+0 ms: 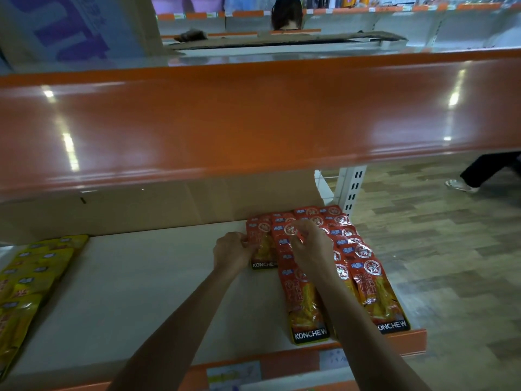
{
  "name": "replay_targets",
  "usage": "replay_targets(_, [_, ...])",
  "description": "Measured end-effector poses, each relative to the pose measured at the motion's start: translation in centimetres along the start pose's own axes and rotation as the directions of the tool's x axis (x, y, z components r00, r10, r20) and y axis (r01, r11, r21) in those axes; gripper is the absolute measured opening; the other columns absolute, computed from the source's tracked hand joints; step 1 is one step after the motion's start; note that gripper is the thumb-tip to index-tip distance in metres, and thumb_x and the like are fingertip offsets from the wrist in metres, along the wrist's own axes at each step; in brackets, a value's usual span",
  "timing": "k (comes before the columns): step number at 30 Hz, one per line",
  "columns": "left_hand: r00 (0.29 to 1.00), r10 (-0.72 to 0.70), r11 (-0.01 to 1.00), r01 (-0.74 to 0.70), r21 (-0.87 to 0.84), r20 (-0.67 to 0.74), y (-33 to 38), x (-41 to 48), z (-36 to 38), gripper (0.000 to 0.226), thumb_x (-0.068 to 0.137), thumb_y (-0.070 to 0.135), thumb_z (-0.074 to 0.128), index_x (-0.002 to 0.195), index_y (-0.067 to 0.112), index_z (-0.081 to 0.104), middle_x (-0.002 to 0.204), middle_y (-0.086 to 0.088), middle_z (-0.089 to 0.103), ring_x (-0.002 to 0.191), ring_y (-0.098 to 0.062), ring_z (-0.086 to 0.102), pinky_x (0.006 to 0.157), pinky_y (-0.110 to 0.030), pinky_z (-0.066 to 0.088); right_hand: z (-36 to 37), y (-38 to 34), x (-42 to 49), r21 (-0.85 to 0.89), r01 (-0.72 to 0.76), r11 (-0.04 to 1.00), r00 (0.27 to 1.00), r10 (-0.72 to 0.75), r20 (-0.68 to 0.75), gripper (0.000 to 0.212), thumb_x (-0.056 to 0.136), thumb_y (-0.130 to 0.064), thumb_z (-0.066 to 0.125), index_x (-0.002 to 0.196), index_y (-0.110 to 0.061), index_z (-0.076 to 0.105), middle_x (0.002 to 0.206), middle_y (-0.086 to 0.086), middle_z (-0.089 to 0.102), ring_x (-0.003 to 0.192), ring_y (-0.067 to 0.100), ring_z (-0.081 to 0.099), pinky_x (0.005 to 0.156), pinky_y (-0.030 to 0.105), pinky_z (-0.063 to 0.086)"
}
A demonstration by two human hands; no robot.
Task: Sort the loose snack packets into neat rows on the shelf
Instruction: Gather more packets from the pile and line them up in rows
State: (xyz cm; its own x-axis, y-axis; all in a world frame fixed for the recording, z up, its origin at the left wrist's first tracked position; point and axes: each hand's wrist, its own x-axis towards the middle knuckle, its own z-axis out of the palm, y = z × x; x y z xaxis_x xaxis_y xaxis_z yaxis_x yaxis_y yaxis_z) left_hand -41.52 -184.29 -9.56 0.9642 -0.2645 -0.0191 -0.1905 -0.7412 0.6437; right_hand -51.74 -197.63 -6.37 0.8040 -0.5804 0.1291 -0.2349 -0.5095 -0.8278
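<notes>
Shelf edge (253,122) overhead (yellow packets (33,277) left)

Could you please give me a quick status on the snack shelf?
Left hand and right hand both pinching red packets at rear of shelf. Red rows overlap at right, yellow packets far left. Nothing blocking the hands.

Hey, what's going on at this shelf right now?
A person is arranging red snack packets in overlapping rows at the right end of the shelf. The left hand pinches the edge of the leftmost red packet, and the right hand pinches the top of the neighbouring packet. Yellow packets lie at the far left.
</notes>
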Motion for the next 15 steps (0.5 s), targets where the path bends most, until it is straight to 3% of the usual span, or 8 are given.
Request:
replay_targets(4, [1.0, 0.006, 0.998, -0.006, 0.058, -0.002, 0.17, 0.02, 0.02, 0.037, 0.087, 0.041, 0.064, 0.113, 0.015, 0.069, 0.105, -0.003, 0.071, 0.099, -0.018, 0.064, 0.075, -0.022, 0.044, -0.13, 0.16, -0.27, -0.015, 0.002, 1.0, 1.0, -0.002, -0.002, 0.032, 0.092, -0.009, 0.057, 0.123, -0.014, 0.059, 0.127, 0.005, 0.06, 0.115, 0.019, 0.056, 0.092, 0.028, 0.048])
replay_targets(7, [1.0, 0.012, 0.997, -0.012, 0.076, -0.003, 0.22, 0.0, 0.08, 0.036, 0.088, 0.04, 0.063, 0.112, 0.014, 0.069, 0.104, -0.003, 0.071, 0.099, -0.019, 0.064, 0.075, -0.023, 0.044, -0.32, 0.12, -0.53, -0.009, -0.008, 1.0, 1.0, 0.007, -0.011, 0.03, 0.091, -0.01, 0.058, 0.121, -0.015, 0.06, 0.125, 0.005, 0.061, 0.108, 0.02, 0.06, 0.088, 0.04, 0.054])
replay_targets(11, [1.0, 0.006, 0.997, -0.007, 0.078, 0.013, 0.35, -0.13, 0.02, 0.033, 0.09, 0.04, 0.06, 0.106, 0.013, 0.071, 0.099, -0.004, 0.072, 0.093, -0.019, 0.065, 0.07, -0.021, 0.042, -0.64, 0.08, -0.76, -0.011, -0.005, 1.0, 1.0, 0.004, -0.008, 0.03, 0.092, -0.01, 0.059, 0.121, -0.013, 0.06, 0.126, 0.004, 0.061, 0.113, 0.019, 0.057, 0.089, 0.029, 0.049])
replay_targets(15, [1.0, -0.018, 0.996, 0.017, 0.085, 0.003, 0.3, -0.16, -0.07, 0.033, 0.091, 0.04, 0.055, 0.097, 0.013, 0.071, 0.092, -0.004, 0.071, 0.092, -0.021, 0.066, 0.07, -0.025, 0.046, -0.61, 0.07, -0.74, -0.035, 0.008, 0.999, 1.0, -0.009, -0.014, 0.03, 0.091, -0.009, 0.06, 0.121, -0.013, 0.061, 0.125, 0.005, 0.061, 0.115, 0.018, 0.056, 0.089, 0.027, 0.047])
